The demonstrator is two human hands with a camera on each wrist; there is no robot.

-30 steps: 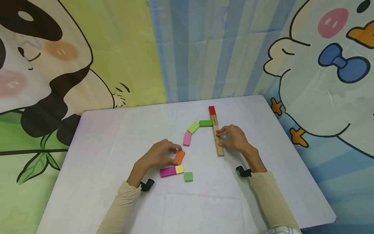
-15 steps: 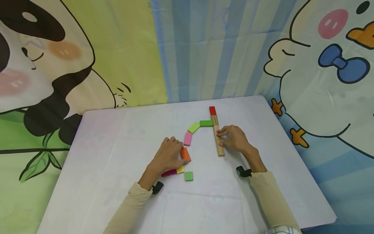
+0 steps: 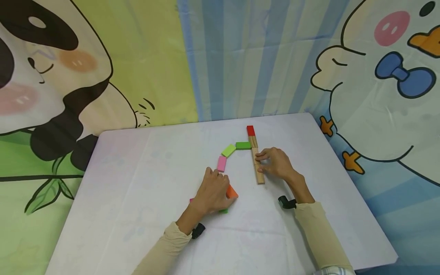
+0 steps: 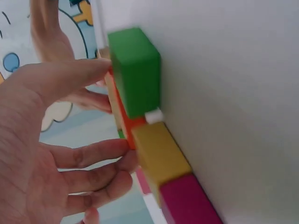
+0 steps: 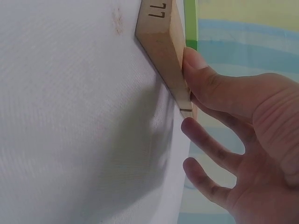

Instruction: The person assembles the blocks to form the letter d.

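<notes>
In the head view my left hand [image 3: 212,194] pinches an orange block [image 3: 232,192] between thumb and fingers, low over the table. A green cube [image 4: 140,77], a yellow block [image 4: 161,151] and a magenta block [image 4: 191,200] sit just in front of it in the left wrist view. My hand mostly covers them in the head view. The fingertips of my right hand [image 3: 276,163] rest against the right side of a straight row of plain wooden blocks [image 3: 259,177], its other fingers spread. A red block [image 3: 251,130] caps the row's far end.
From the row's left side, a green block [image 3: 243,145], a lime block [image 3: 228,150] and a pink block [image 3: 221,163] curve round toward my left hand. The white table [image 3: 148,164] ends at a printed cartoon backdrop [image 3: 230,57].
My left hand has carried the orange block right and slightly toward me, turning it, from below the pink block. My right hand and the row stay put.
</notes>
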